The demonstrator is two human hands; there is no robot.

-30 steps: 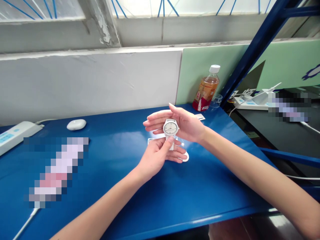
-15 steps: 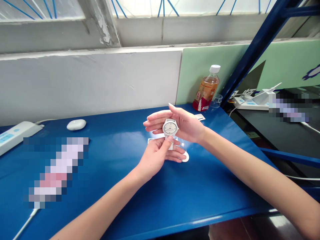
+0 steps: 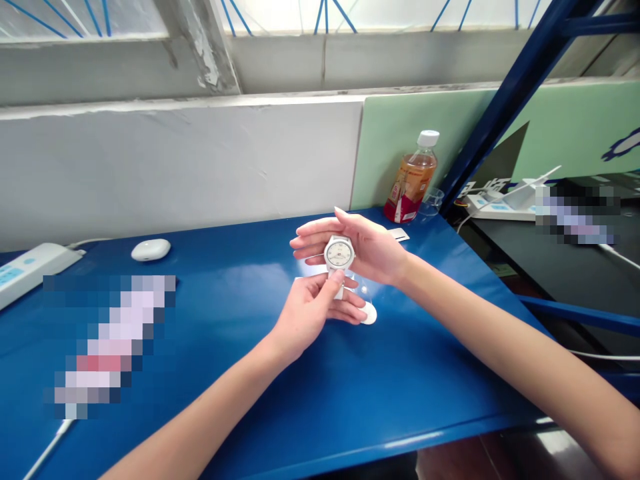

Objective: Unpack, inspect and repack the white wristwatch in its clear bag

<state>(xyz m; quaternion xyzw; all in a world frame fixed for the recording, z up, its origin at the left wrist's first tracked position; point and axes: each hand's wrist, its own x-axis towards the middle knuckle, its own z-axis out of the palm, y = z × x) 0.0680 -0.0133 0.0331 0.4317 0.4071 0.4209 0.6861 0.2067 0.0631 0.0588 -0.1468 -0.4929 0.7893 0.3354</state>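
Observation:
A white wristwatch (image 3: 339,253) with a round, pale dial faces up toward me. My left hand (image 3: 313,303) pinches its white strap between thumb and fingers, just below the dial. Behind the watch my right hand (image 3: 363,243) is stretched out, palm toward the watch, fingers pointing left and thumb up. Whether the palm touches the watch, I cannot tell. Partly hidden under my left fingers is a clear object with a white round end (image 3: 369,313), lying on the blue table (image 3: 240,400).
A drink bottle (image 3: 413,180) with a white cap stands at the back right, beside a clear round piece (image 3: 431,202). On the left lie a white earbud case (image 3: 151,250), a white power strip (image 3: 37,273) and a blurred-out device (image 3: 117,340) with a cable. A blue post (image 3: 515,93) rises at right.
Hardly anything differs. My right fingers have drawn slightly right, and my left fingers have shifted a little leftward with the watch still pinched.

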